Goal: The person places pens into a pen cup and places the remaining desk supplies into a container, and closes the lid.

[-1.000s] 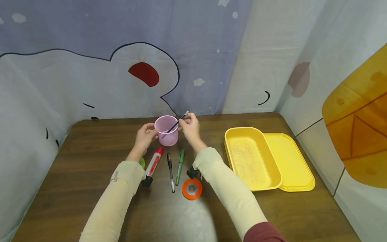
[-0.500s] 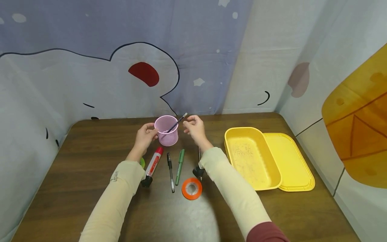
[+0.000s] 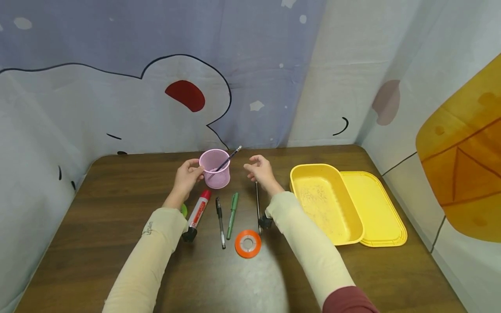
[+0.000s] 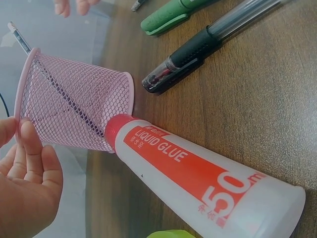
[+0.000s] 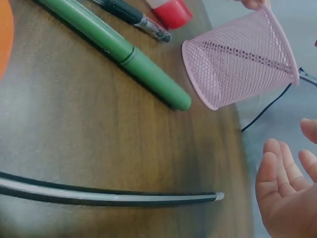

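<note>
At the rim of a pink mesh pen cup (image 3: 220, 179), my left hand (image 3: 188, 179) pinches the edge between thumb and fingers. A dark pencil (image 3: 235, 153) leans inside the cup, its eraser end sticking out over the right side. To the right of the cup, my right hand (image 3: 263, 172) is held with relaxed fingers and nothing in them. Below that hand lies a black-and-white striped pencil (image 5: 114, 197) on the table, partly beside the wrist camera in the head view. A liquid glue bottle (image 4: 198, 173) with a red cap lies close to the cup's base.
A black pen (image 3: 221, 221) and a green pen (image 3: 232, 215) lie in front of the cup. Nearer is an orange tape roll (image 3: 238, 251). A green item (image 3: 184, 210) shows beside the left wrist. At right stand a yellow box (image 3: 327, 241) and its lid (image 3: 377, 208).
My right hand has let go of the pencil in the cup and moved away to the right and slightly nearer. The left hand keeps its hold on the rim.
</note>
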Motion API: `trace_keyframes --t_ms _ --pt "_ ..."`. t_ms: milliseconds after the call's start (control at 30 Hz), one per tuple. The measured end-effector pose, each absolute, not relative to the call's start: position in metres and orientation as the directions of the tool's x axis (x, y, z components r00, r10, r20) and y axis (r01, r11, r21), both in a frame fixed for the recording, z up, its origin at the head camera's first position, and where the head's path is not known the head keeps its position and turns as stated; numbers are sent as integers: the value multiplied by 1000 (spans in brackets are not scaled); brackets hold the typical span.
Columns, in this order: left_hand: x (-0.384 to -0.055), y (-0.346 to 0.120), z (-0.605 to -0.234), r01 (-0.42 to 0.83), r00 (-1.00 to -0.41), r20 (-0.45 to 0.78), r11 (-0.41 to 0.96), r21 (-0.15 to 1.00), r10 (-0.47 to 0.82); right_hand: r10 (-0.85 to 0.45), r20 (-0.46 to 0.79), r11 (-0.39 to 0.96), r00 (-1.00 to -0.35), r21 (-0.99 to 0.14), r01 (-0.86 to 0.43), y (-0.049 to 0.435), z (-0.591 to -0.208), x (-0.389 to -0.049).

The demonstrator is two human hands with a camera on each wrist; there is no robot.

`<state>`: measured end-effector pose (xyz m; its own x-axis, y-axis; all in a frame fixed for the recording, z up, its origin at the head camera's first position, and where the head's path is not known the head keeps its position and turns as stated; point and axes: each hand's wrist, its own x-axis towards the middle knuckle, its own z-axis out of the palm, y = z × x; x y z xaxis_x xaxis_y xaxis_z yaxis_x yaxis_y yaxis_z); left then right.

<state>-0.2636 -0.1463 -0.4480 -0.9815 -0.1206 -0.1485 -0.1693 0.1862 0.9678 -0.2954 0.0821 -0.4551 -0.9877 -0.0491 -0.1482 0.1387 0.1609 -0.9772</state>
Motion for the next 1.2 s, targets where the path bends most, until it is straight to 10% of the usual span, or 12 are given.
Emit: trace_keyframes --t_ms 1200 --pt "-266 -146 -450 -172 -982 -153 194 966 -110 36 -240 557 -970 -801 219 104 -491 -283"
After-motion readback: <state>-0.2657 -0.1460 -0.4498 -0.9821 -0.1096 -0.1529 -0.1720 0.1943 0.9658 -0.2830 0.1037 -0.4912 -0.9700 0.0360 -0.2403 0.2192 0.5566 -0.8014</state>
